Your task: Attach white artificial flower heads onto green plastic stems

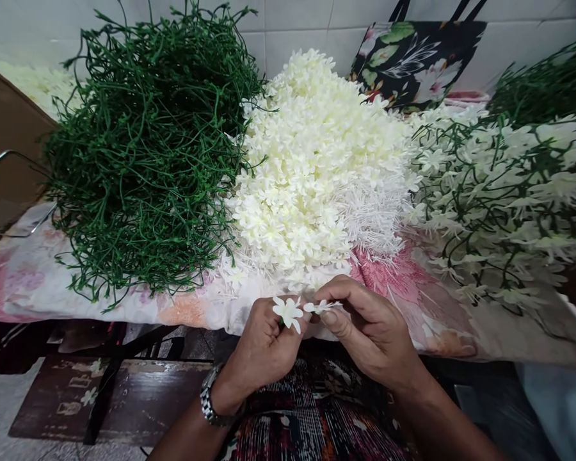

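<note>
A desk (24, 282) draped in a floral cloth is loaded with three heaps: green stems (148, 160) at the far left, white blossoms (317, 166) in the middle, finished sprigs (504, 192) at the right. A flowered tote bag (415, 61) is propped against the tiled wall behind; no writing can be read. At the near edge, the left hand (264, 349) is closed on a white flower (288, 312), and a smaller blossom (322, 307) is pinched in the right hand (369, 330) fingers, just beside it.
</note>
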`<state>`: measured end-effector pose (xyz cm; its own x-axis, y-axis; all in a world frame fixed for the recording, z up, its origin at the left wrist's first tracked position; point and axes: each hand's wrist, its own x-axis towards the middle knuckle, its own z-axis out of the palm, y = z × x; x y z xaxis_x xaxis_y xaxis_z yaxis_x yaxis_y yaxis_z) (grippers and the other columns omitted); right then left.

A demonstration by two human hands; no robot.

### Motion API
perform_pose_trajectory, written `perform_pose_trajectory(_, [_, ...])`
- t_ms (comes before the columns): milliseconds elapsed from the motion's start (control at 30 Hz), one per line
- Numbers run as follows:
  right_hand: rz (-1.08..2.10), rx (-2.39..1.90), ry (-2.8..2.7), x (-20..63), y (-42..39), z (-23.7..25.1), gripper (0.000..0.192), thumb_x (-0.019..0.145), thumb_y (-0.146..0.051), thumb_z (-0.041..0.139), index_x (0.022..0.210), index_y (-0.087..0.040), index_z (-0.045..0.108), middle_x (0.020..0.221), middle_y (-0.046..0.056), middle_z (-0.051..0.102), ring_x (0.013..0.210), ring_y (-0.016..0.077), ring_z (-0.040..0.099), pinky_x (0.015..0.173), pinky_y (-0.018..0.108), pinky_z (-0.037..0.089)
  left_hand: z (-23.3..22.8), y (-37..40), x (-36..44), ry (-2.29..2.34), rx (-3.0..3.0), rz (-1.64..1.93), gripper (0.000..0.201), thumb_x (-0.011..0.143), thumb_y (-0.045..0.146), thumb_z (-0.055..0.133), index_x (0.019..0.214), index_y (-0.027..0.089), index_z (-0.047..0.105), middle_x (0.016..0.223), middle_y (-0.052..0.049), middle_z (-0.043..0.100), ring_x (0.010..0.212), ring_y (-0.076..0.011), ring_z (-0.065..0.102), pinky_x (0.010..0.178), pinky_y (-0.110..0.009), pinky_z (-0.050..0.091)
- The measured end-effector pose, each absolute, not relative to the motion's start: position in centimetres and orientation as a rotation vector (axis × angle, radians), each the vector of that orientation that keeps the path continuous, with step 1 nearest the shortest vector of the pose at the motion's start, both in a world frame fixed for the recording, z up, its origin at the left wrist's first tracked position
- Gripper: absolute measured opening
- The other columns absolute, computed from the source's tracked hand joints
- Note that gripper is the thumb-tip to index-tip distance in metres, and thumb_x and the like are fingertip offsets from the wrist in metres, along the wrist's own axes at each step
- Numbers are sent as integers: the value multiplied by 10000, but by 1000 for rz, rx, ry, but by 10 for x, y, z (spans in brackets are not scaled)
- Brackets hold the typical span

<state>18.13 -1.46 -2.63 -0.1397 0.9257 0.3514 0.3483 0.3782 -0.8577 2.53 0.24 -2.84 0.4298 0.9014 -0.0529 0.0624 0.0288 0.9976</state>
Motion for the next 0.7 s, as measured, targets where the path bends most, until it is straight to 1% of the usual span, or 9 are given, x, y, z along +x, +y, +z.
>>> perform_pose_trajectory(67, [757, -1143, -1702, 182, -14, -26, 53, 871, -199, 536, 897, -184, 580, 746, 9, 610, 657, 123, 583, 579, 241, 478, -29, 3, 26, 947, 1405, 813, 276, 846, 238, 448, 580, 177, 415, 559, 33, 357, 537, -101, 320, 491, -222, 301])
perform_pose_trajectory(167, [731, -1137, -1707, 183, -13, -27, 55, 872, -173, 529, 832, -181, 566, 701, -1, 585, 619, 112, 560, 550, 230, 457, -28, 3, 28, 972, 1432, 795, 284, 845, 233, 438, 569, 180, 398, 553, 35, 341, 530, -99, 320, 489, -222, 306])
perform_pose_trajectory(367, [673, -1087, -1700, 178, -11, -33, 100, 869, -126, 515, 788, -182, 535, 680, -1, 555, 604, 109, 534, 535, 234, 443, -27, 4, 30, 1005, 1559, 903, 239, 820, 164, 417, 582, 178, 409, 554, 38, 380, 523, -90, 354, 490, -201, 328])
perform_pose_trajectory(533, [596, -1049, -1711, 172, -7, -32, 130, 842, -66, 516, 782, -180, 534, 653, 0, 561, 598, 112, 538, 523, 228, 442, -29, 3, 31, 1047, 1623, 984, 225, 782, 103, 414, 573, 182, 389, 530, 50, 374, 497, -79, 360, 476, -187, 325])
perform_pose_trajectory(700, [531, -998, -1744, 170, -5, -34, 163, 824, -24, 505, 790, -180, 542, 660, 8, 570, 620, 123, 547, 549, 243, 461, -36, 0, 31, 1097, 1607, 979, 212, 768, 111, 424, 574, 186, 383, 535, 48, 362, 505, -87, 348, 486, -203, 328])
